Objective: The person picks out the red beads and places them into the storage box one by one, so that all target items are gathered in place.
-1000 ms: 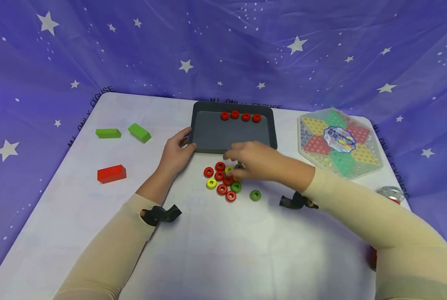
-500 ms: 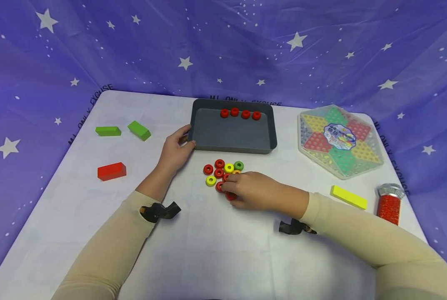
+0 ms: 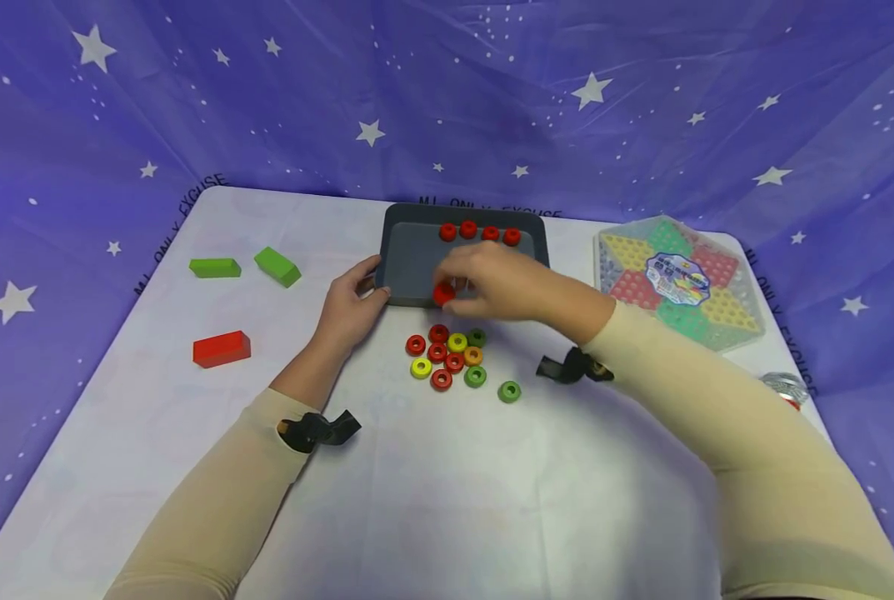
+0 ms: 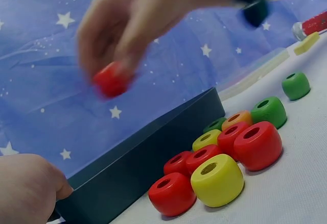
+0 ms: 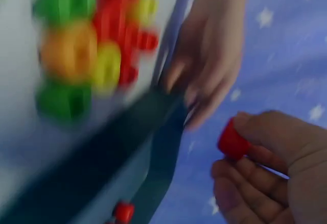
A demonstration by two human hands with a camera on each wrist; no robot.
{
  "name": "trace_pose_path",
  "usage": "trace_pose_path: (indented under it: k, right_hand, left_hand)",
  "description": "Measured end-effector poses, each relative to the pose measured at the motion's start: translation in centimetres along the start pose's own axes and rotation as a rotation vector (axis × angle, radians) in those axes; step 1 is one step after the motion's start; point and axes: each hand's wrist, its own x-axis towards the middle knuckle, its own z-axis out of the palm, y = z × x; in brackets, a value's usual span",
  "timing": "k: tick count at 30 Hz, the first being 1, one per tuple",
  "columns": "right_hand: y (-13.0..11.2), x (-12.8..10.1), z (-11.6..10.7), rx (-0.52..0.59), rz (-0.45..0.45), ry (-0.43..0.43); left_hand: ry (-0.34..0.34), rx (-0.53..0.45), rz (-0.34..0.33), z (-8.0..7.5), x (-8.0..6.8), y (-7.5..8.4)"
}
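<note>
The right hand (image 3: 502, 283) pinches a red ring (image 3: 443, 292) in its fingertips, above the near edge of the dark tray (image 3: 417, 267). The left hand (image 3: 351, 307), fingers loosely curled, grips the tray's corner at its seven o'clock.

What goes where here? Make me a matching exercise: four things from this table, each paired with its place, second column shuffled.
Things:
1. red ring
2. two green blocks
3. row of four red rings
4. left hand

Places:
A. along the far wall inside the grey tray
B. pinched in the right hand
C. holding the tray's left near corner
D. far left on the table

Pairs: 1-B, 2-D, 3-A, 4-C
</note>
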Motion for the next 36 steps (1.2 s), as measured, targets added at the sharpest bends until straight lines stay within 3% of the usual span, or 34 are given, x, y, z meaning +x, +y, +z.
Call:
trace_pose_path:
  k: [4,9,14,20,27,31,36]
  right_hand:
    - [3.8,4.6,-1.1,-0.047,0.073,0.025]
    - [7.9,8.7,-0.5,-0.086,0.156,-0.012]
    - [10.0,10.9,0.9,-0.113,0.224,-0.058]
    - [10.6,12.5,1.9,-0.146,0.250,-0.103]
    - [9.8,12.3,1.3,-0.141,0.260,-0.103]
    - [8.1,10.6,0.2,0.005,0.252,-0.015]
    - [4.3,6.3,-0.6,0.190,0.204,0.072]
  left_hand:
    - [-0.001,0.002,0.001,-0.1,0.0,0.0]
    - [-0.015,-0.003,-0.001,0.2,0.0,-0.2]
    - [-0.022,-0.020,0.005,0.4,0.1,-0.6]
    - [-0.014,0.001,0.024,0.0,0.2,-0.5]
    - [-0.013,-0.007,0.014,-0.4,-0.1,-0.3]
    - [-0.012,-0.009,0.010,-0.4,-0.1,-0.4]
    - [-0.019,0.003,0.011,-0.4,-0.1,-0.3]
